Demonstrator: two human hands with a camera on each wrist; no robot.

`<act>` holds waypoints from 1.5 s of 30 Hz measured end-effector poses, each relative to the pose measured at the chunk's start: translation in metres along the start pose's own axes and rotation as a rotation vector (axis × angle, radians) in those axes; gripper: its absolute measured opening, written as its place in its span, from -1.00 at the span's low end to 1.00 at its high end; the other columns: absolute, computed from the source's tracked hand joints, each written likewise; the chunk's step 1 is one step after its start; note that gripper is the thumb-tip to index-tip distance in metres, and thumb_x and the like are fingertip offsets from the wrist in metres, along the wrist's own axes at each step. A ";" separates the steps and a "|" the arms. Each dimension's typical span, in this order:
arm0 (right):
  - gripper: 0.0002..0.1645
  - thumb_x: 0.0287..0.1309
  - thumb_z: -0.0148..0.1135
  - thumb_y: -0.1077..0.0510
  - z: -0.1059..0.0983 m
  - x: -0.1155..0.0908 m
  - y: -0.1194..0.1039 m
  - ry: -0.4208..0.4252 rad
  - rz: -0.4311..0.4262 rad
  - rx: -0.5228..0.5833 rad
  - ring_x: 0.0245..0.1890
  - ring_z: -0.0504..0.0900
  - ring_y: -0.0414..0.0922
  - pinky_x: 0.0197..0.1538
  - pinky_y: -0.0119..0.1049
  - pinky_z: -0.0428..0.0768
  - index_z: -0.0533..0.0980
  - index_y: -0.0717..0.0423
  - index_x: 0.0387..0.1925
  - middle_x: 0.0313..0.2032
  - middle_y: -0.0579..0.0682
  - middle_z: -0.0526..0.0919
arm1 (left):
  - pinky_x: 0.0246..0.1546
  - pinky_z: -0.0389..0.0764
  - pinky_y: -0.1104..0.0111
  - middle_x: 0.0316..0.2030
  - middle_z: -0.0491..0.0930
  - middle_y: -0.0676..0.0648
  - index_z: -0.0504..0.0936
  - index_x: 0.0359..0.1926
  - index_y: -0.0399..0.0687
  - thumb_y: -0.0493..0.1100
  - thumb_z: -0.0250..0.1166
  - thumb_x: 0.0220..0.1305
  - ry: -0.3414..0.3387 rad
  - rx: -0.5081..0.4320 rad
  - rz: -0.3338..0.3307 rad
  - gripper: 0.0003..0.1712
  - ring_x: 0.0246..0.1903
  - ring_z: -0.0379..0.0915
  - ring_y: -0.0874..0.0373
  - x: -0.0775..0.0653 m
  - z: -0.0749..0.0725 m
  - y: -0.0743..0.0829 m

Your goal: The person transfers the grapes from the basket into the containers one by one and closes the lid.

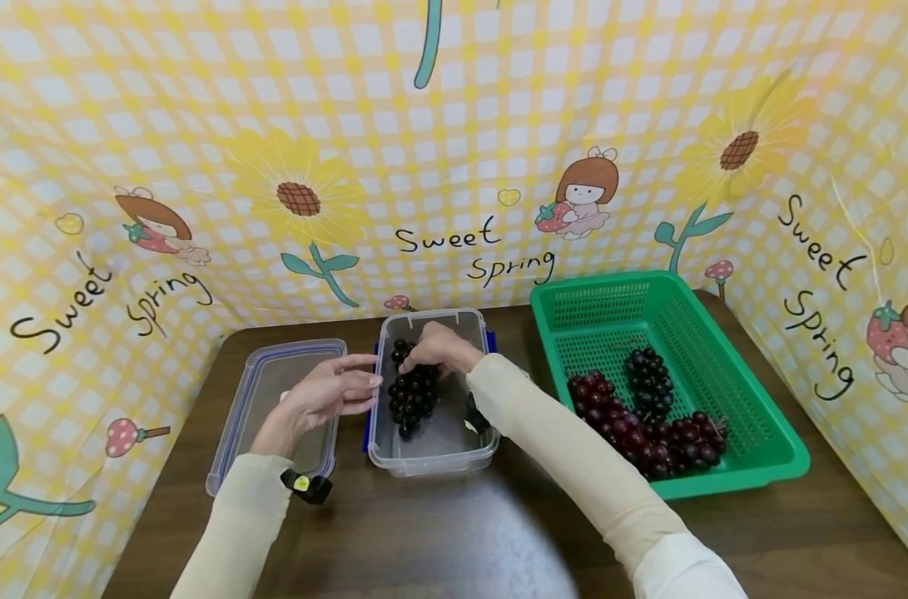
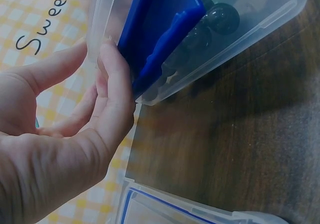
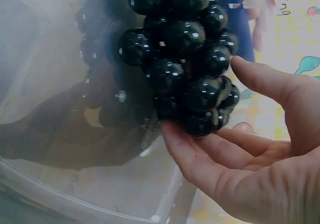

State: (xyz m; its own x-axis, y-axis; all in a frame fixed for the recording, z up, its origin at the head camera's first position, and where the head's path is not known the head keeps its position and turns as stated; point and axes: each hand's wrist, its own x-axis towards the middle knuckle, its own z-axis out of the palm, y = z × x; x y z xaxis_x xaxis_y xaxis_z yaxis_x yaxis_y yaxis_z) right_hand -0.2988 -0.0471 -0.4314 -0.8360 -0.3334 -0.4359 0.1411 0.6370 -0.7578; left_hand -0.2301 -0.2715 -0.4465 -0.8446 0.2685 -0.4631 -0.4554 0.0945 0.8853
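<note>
A bunch of black grapes [image 1: 412, 398] lies lengthwise inside a clear plastic food container [image 1: 454, 453] with blue side latches. My right hand [image 1: 440, 348] reaches into the container and holds the bunch at its far end. In the right wrist view, the thumb is on one side of the black grapes [image 3: 182, 59] and the fingers curl under the other. My left hand [image 1: 329, 391] is at the container's left side. The left wrist view shows its thumb and fingertips pinching the rim beside the open blue latch [image 2: 160, 31].
The container's lid [image 1: 247, 441], clear with a blue seal, lies on the brown table [image 1: 424, 541] at left, partly under the left hand. At right a green plastic basket [image 1: 761, 416] holds red grapes [image 1: 633, 437] and another dark bunch [image 1: 648, 383]. A checked cloth [image 1: 439, 166] stands behind.
</note>
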 end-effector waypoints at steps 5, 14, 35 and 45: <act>-0.51 0.19 0.55 0.05 -0.008 -0.005 -0.003 -0.029 -0.040 -0.034 -0.52 0.39 -0.17 -0.27 -0.18 0.67 0.36 0.01 -0.55 -0.49 -0.12 0.38 | -0.09 0.80 0.33 -0.17 0.66 -0.02 0.22 0.58 -0.14 -0.27 0.33 0.46 0.008 -0.002 -0.002 -0.23 -0.25 0.69 0.21 0.000 0.000 -0.001; -0.29 0.37 0.39 0.01 -0.038 -0.034 -0.025 -0.171 -0.144 0.042 -0.68 0.03 -0.22 -0.45 -0.32 0.27 0.15 -0.10 -0.75 -0.69 -0.19 0.09 | -0.07 0.79 0.33 -0.13 0.64 0.00 0.17 0.60 -0.17 -0.24 0.33 0.47 -0.001 0.011 -0.002 -0.19 -0.21 0.70 0.21 -0.001 0.001 0.000; -0.44 0.45 0.33 0.02 -0.170 -0.122 0.017 -0.093 -0.205 0.097 0.18 0.68 0.02 0.22 -0.09 0.73 0.51 0.14 0.35 0.31 0.16 0.61 | -0.07 0.78 0.35 -0.11 0.67 -0.03 0.15 0.62 -0.19 -0.24 0.33 0.47 -0.021 0.017 0.018 -0.16 -0.22 0.69 0.22 -0.002 0.000 0.000; -0.34 0.51 0.25 -0.01 -0.227 -0.157 0.102 -0.009 -0.105 0.051 0.15 0.69 -0.03 0.19 -0.10 0.75 0.38 0.25 0.44 0.38 0.28 0.51 | -0.06 0.79 0.33 -0.11 0.68 -0.05 0.18 0.60 -0.17 -0.24 0.36 0.45 -0.011 0.020 0.016 -0.17 -0.20 0.71 0.20 0.000 -0.001 0.000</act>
State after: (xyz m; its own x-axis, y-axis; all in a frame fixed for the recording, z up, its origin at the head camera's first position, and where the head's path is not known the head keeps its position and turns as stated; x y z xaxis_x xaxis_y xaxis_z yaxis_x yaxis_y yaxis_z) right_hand -0.2732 0.2285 -0.3301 -0.8427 -0.4030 -0.3571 0.0800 0.5621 -0.8232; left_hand -0.2306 -0.2725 -0.4461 -0.8484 0.2809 -0.4487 -0.4364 0.1089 0.8932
